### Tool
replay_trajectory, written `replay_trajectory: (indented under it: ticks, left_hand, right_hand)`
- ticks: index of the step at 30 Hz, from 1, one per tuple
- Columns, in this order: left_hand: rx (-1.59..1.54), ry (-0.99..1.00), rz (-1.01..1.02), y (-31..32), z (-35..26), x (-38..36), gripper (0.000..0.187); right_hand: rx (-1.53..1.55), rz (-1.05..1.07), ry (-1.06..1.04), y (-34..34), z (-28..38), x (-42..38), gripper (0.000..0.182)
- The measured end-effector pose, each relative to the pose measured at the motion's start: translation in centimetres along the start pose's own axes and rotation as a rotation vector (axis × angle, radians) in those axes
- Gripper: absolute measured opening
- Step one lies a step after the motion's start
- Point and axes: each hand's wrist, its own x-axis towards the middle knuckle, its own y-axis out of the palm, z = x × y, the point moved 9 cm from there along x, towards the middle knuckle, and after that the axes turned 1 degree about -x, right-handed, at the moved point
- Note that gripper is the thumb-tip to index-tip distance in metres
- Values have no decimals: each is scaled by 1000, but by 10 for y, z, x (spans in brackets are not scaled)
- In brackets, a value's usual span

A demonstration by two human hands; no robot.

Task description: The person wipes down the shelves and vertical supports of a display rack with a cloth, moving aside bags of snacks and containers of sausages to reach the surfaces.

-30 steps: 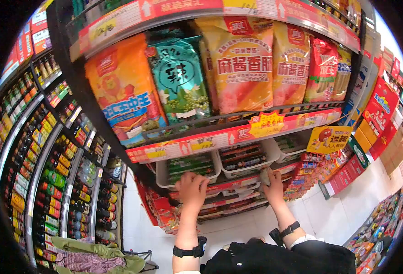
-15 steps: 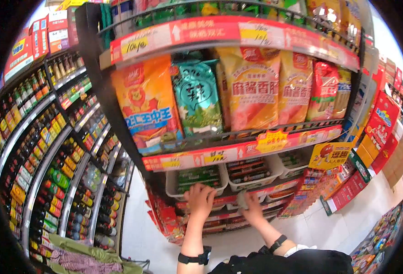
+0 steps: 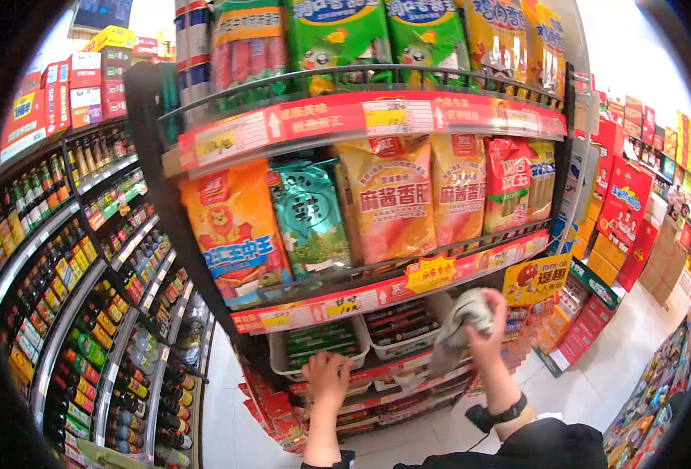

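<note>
My left hand is at the front of a white plastic bin, its fingers curled over the rim. Green-wrapped packets fill that bin. My right hand grips a crumpled grey cloth, raised before the right end of the shelf. Part of the cloth hangs down past a second white bin, which contains dark and red packets. The cloth covers that bin's right side.
Above the bins, a shelf with a red price strip carries bagged sausages. A yellow sign juts out on the right. Bottle shelves line the left, and boxes are stacked at right.
My right hand has lifted the cloth from the lower shelf edge, up and to the right. My left hand stays at the bin's rim. The view now takes in more of the upper shelf.
</note>
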Motion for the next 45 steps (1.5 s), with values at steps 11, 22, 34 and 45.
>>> replay_trajectory:
  ticks: [11, 22, 34, 45]
  left_hand:
    - [-35, 23, -48, 3, 0, -3, 13]
    - [-85, 46, -109, -5, -2, -6, 15]
    - [-97, 24, -32, -1, -4, -4, 12]
    - [-76, 50, -105, -6, -6, -6, 9]
  right_hand:
    - [-181, 36, -65, 40, -10, 22, 52]
    - [-220, 227, -205, 126, 18, -8, 52]
    - [-226, 395, -404, 146, 109, -8, 56]
    - [-435, 484, -635, 206, 164, 8, 59]
